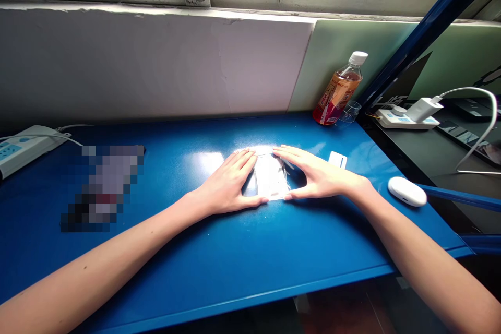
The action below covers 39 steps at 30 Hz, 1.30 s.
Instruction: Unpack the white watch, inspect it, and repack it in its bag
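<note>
A small, clear, shiny rectangular plastic packet [270, 175] lies on the blue table, its surface washed out by glare. My left hand [229, 182] grips its left side, fingertips at the far corner and thumb along the near edge. On the right side, my right hand [317, 172] does the same, with fingers at the far corner and thumb at the near one. Both hands rest low over the tabletop, a gap between each palm and the packet. What the packet contains cannot be made out. Just behind my right wrist is a small white card [337, 159].
A white earbud case [407, 191] sits right of my right wrist. Toward the wall stand a drink bottle [340, 91] and a clear cup [350, 112]. Power strips [23, 148] lie at both sides. A blurred-out flat object [109, 182] is left. The blue table [242, 271] ends in front.
</note>
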Motion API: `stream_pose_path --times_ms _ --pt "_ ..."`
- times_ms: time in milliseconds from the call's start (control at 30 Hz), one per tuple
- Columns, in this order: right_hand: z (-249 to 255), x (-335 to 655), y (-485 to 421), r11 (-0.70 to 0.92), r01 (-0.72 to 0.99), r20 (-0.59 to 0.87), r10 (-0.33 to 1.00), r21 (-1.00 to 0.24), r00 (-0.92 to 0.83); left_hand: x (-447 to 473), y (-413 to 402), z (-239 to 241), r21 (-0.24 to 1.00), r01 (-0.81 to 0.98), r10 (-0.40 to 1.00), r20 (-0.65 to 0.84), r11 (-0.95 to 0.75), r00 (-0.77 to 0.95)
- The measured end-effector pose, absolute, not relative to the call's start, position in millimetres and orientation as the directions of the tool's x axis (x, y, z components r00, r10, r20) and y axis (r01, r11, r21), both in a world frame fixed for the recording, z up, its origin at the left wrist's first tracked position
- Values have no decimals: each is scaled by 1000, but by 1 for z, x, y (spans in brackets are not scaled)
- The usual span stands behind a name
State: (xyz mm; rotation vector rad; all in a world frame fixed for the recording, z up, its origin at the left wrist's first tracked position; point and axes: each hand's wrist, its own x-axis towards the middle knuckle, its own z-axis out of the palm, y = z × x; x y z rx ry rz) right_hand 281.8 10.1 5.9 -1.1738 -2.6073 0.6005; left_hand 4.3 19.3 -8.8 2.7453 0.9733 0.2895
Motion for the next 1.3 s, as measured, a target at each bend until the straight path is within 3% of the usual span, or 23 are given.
stream_pose_path --times_ms 400,567,733,933,1300 --pt "6 282 11 602 660 184 785 -449 -591 3 17 -9 266 617 659 106 -740 745" --pt "7 282 14 586 696 246 809 -414 -534 3 17 -12 304 614 678 193 -728 709" --pt "10 280 12 605 679 233 793 -416 -563 4 18 -13 321 631 707 283 -707 648" --pt "14 280 10 637 631 232 761 -444 -606 1 22 -15 338 582 666 239 -739 706" --pt "13 285 12 580 684 90 787 -443 -610 0 26 -8 321 589 660 187 -741 728"
